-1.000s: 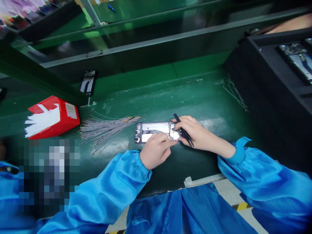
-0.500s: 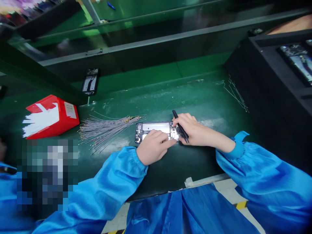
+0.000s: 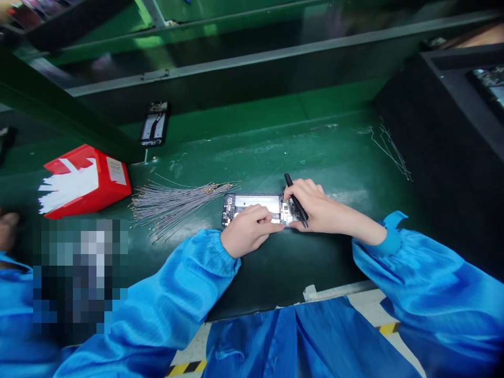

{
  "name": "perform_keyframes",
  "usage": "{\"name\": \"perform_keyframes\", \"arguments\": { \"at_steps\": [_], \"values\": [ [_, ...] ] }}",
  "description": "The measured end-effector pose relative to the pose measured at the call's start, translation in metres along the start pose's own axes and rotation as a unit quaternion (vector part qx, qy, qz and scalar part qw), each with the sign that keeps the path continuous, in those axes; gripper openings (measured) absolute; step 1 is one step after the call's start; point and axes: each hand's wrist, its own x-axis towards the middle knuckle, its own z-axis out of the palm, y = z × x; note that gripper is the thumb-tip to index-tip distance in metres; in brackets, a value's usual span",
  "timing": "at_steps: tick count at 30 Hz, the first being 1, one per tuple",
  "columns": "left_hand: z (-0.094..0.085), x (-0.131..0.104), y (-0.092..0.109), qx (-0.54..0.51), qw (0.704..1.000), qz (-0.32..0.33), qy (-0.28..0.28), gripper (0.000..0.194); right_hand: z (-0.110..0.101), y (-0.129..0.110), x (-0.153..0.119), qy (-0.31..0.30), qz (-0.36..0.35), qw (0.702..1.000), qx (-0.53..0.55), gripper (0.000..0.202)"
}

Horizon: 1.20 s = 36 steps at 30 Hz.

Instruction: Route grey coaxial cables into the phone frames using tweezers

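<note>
An opened phone (image 3: pixel 252 201) lies flat on the green bench, its circuit boards and silver middle showing. My left hand (image 3: pixel 250 230) rests over the phone's near edge, fingers curled and index finger reaching along the board at the right end; it steadies the phone. My right hand (image 3: pixel 315 206) is closed around black tweezers (image 3: pixel 296 199), whose tips point down near the phone's right end. The right thumb and fingers also touch that end. What lies under the left palm is hidden. Left of the phone is a bundle of thin grey cables (image 3: pixel 177 205).
A red box (image 3: pixel 114 176) of white paper strips stands at left. Another opened phone (image 3: pixel 155 126) lies farther back. A few loose cables (image 3: pixel 389 149) lie beside a large black case (image 3: pixel 444 136) at right. A co-worker's hand (image 3: pixel 8 228) shows at the left edge.
The camera view has shifted slightly. Both hands stay at the phone, and the tweezers remain in my right hand over its right end.
</note>
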Motion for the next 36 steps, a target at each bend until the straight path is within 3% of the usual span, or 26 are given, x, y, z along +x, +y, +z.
{"name": "perform_keyframes", "arguments": {
  "at_steps": [12, 19, 26, 36],
  "values": [
    [0.002, -0.001, -0.001, -0.007, 1.0, 0.015, 0.009, 0.026, -0.005, -0.009, 0.007, -0.041, 0.036, 0.998, -0.038, 0.038],
    [0.002, 0.0, -0.001, 0.002, 1.0, 0.014, 0.009, 0.026, -0.006, 0.0, 0.006, -0.049, 0.014, 0.999, -0.003, 0.037],
    [0.001, 0.0, 0.0, -0.009, 1.0, 0.006, -0.001, 0.028, -0.007, -0.008, 0.011, -0.067, 0.045, 0.995, -0.05, 0.039],
    [0.002, 0.003, 0.0, -0.072, 0.997, -0.041, -0.002, 0.02, -0.001, -0.007, 0.01, -0.031, 0.043, 0.998, -0.034, 0.038]
  ]
}}
